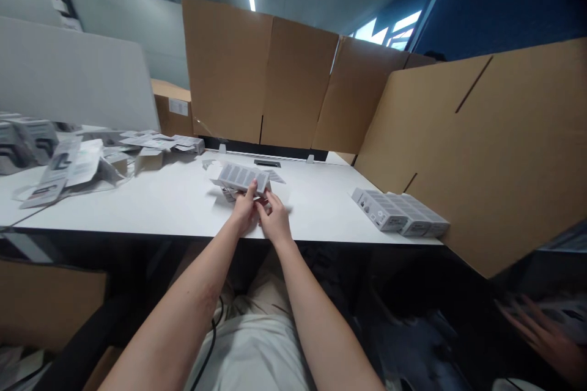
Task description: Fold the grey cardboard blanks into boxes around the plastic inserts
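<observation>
A small grey-and-white carton (241, 178), partly folded with its flaps out, is held just above the white table (183, 208) near its front edge. My left hand (243, 211) grips the carton's near side, thumb up against it. My right hand (275, 217) pinches the carton's near right corner, fingers closed on the cardboard. Both forearms reach forward from my lap.
Three finished grey cartons (398, 212) lie side by side at the table's right. Flat unfolded cartons (77, 162) are heaped at the left. Tall brown cardboard sheets (486, 153) wall the back and right. Another person's hand (541, 333) shows at the lower right.
</observation>
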Demonstrator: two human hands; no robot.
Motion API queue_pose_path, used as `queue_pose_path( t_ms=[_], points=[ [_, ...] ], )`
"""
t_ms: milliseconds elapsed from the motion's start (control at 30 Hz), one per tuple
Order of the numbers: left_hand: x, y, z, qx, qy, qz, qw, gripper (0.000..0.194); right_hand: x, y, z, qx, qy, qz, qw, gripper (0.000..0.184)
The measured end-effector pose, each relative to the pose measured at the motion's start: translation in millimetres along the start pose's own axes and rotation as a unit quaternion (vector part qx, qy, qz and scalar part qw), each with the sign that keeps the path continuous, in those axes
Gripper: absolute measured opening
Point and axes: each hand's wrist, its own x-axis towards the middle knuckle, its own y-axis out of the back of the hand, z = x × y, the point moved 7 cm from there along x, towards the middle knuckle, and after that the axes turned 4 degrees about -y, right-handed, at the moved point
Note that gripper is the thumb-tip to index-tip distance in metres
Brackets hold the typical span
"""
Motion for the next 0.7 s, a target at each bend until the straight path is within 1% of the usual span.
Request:
queue_pose_path(
  t_ms=[100, 167, 267, 367, 567, 600, 633, 700],
  points=[
    [0.3, 1.2, 1.5, 0.013, -0.021, 0.002, 1.0, 0.05, -0.5, 0.7, -0.1, 0.015, -0.011, -0.01, 1.0, 0.048],
    [0.1, 0.7, 1.1, 0.025, -0.026, -0.008, 0.999, 0.05, -0.7, -0.9, -0.4, 0.024, -0.018, -0.03, 0.999, 0.044],
    [-0.3, -0.4, 2.2, 0.044, -0.042, -0.026, 0.998, 0.054, -0.7, -3.8, 1.9, 0.055, -0.041, -0.061, 0.996, 0.04],
    [-0.8, -1.5, 2.0, 0.053, -0.043, -0.039, 0.997, 0.058, -0.8, -3.1, 5.6, 0.084, -0.061, -0.065, 0.993, 0.037],
    [0.2, 0.8, 2.3, 0.051, -0.049, -0.019, 0.997, 0.06, -4.7, -3.0, 4.1, 0.102, -0.077, -0.068, 0.989, 0.034],
    [0.8, 1.4, 2.0, 0.05, -0.048, -0.013, 0.998, 0.062, -4.3, -0.8, 3.2, 0.102, -0.073, -0.057, 0.99, 0.034],
    [1.6, 2.0, 1.3, 0.049, -0.043, -0.008, 0.998, 0.063, -3.1, 4.2, 3.0, 0.099, -0.067, -0.031, 0.992, 0.033],
    [3.7, 3.6, -0.3, 0.053, -0.033, 0.003, 0.998, 0.066, 1.0, 22.1, 6.1, 0.075, -0.057, 0.052, 0.994, 0.03]
  ],
)
